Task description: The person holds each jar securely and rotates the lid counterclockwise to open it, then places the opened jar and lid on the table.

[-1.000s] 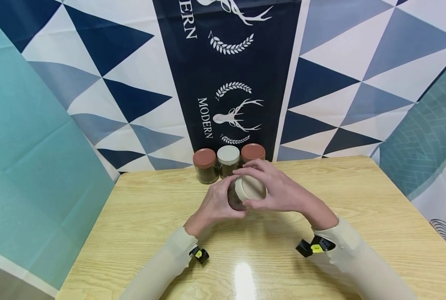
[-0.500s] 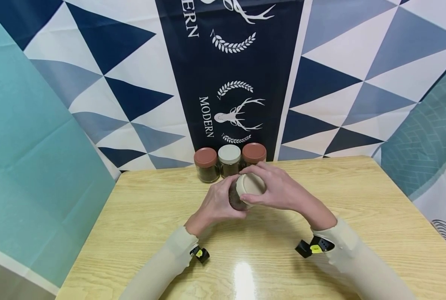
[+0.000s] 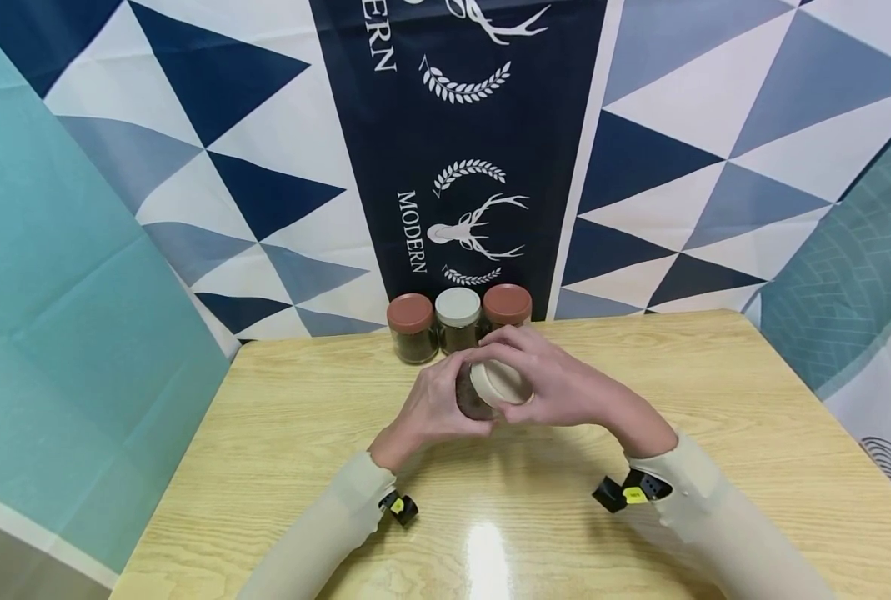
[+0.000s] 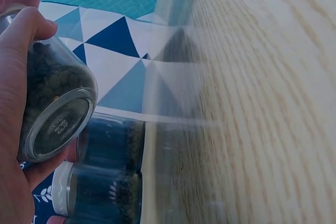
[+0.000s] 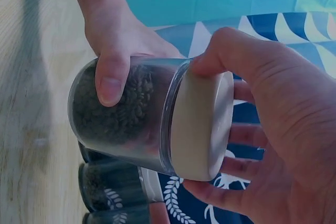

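A clear glass jar [image 5: 121, 114] with dark, seed-like pieces inside is held tilted above the table, its cream lid [image 5: 197, 129] towards the right. My left hand [image 3: 432, 402] grips the glass body, thumb on one side and fingers round the other. Around the lid curl the thumb and fingers of my right hand [image 3: 565, 385]. In the left wrist view the round glass base of the jar faces the camera, and the lid is mostly hidden there.
Behind the hands, three jars stand in a row against the patterned wall cloth: one red-lidded jar [image 3: 412, 329], a white-lidded jar [image 3: 458, 318] and another red-lidded jar [image 3: 508, 304]. The wooden table [image 3: 280, 433] extends to both sides and towards the front.
My right hand's thumb and fingers have shifted round the lid with a turn of the hand. My left hand keeps its hold on the jar in nearly the same place.
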Demonstrator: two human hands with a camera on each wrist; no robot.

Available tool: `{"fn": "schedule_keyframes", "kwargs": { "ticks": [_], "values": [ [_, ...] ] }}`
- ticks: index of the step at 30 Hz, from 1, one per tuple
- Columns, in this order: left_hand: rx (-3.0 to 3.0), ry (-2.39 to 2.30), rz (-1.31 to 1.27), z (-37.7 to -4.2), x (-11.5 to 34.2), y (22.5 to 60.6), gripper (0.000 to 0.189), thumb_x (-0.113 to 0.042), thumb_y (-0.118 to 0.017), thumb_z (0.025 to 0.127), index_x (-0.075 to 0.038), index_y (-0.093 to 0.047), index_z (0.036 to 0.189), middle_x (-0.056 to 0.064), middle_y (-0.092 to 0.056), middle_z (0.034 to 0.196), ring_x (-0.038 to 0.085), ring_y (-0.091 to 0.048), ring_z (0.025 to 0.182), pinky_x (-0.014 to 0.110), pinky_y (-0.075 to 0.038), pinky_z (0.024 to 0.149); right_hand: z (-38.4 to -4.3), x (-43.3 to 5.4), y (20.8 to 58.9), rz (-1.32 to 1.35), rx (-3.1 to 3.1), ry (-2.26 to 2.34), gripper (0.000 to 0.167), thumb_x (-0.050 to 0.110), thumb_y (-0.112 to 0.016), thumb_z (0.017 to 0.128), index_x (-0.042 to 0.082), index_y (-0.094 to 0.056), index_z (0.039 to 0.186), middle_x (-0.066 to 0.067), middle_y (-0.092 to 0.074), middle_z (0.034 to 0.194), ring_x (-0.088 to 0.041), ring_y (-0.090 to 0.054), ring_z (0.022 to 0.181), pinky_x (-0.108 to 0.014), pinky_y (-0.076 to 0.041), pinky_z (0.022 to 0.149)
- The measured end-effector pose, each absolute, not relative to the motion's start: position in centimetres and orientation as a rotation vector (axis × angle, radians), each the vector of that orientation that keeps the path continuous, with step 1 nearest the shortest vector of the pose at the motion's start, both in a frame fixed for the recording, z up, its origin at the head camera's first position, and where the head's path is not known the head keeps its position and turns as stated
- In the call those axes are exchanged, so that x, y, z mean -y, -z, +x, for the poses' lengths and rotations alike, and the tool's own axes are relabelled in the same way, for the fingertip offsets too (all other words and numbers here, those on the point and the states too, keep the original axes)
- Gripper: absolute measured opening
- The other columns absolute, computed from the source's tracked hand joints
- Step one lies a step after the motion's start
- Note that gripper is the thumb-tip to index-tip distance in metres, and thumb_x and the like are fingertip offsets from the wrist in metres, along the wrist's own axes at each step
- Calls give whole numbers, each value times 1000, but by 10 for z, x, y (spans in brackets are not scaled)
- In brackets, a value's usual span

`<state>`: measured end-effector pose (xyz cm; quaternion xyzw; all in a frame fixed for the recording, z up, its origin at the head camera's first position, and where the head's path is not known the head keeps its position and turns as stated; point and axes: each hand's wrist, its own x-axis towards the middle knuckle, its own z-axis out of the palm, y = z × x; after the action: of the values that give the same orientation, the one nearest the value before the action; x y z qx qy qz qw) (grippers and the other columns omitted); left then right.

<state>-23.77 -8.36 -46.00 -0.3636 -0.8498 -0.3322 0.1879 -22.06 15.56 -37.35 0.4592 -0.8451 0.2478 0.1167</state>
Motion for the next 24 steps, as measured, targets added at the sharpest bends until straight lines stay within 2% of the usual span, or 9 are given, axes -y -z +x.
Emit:
{"fn": "schedule_keyframes", "kwargs": {
  "ticks": [7,11,15,20,22,24],
  "values": [
    [2388,945,-1016,-240,85,463,96,-31,-101,67,-2,-60,149,14,-78,134,25,-79,117,39,-67,100,-223,-155,376,1445,2392,-735,62,16,-83,79,16,-71,140,-10,-68,146,-33,-62,137,-58,-56,109],
    [2390,930,-1008,-239,85,463,92,-31,-102,66,-2,-62,145,13,-80,127,24,-79,111,38,-67,96,-221,-156,374,1411,2425,-764,64,20,-86,84,17,-70,146,-15,-63,155,-39,-60,141,-62,-57,109],
    [2387,927,-1001,-238,86,463,93,-32,-104,65,-2,-62,143,13,-80,124,24,-79,110,39,-68,95,-220,-154,371,1268,2480,-791,68,30,-90,90,17,-67,152,-15,-61,159,-40,-61,144,-63,-57,111],
    [2398,954,-992,-238,85,461,99,-32,-106,64,-1,-61,147,14,-80,129,26,-80,115,42,-68,98,-217,-150,368,1015,2589,-812,69,37,-89,95,15,-64,156,-13,-66,151,-32,-70,124,-55,-61,99],
    [2407,962,-988,-238,86,460,99,-33,-106,65,-2,-61,147,15,-80,129,26,-80,116,42,-68,98,-216,-148,368,942,2633,-818,70,40,-89,95,15,-64,156,-14,-67,149,-33,-72,119,-55,-62,97],
    [2411,970,-986,-238,86,461,99,-33,-106,65,-2,-61,147,14,-80,130,26,-79,116,42,-68,99,-215,-147,369,897,2663,-811,69,43,-89,95,16,-65,154,-14,-68,147,-36,-73,122,-60,-63,101]
  ]
}}
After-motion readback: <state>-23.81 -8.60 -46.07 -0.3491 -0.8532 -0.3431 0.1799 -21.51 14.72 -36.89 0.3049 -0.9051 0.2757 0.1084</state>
